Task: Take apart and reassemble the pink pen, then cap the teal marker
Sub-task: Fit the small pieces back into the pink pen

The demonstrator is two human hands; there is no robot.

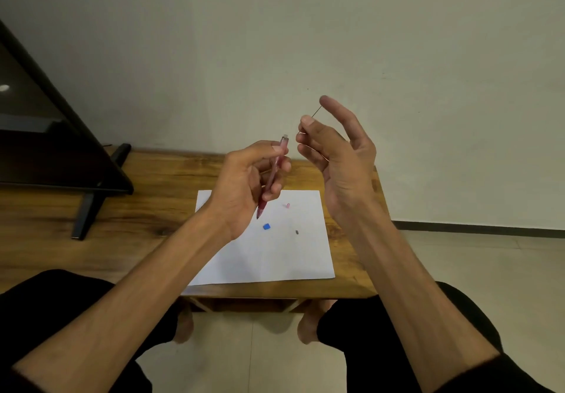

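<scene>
My left hand (244, 178) is raised, fingers curled round a translucent pink plastic pen barrel (273, 175), tip pointing down. Just to its right, my right hand (339, 151) pinches a thin dark rod (316, 112) between thumb and forefinger, remaining fingers loosely extended upward

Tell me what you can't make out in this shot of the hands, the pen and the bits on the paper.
Head view only:
- Thin dark rod pinched by the right hand: too thin to identify; the fingers hide its lower part.
- Pink translucent pen barrel: its middle is hidden by the left hand.
- Small grey piece on the white paper sheet: too small to identify.
- Teal marker: not visible.
</scene>
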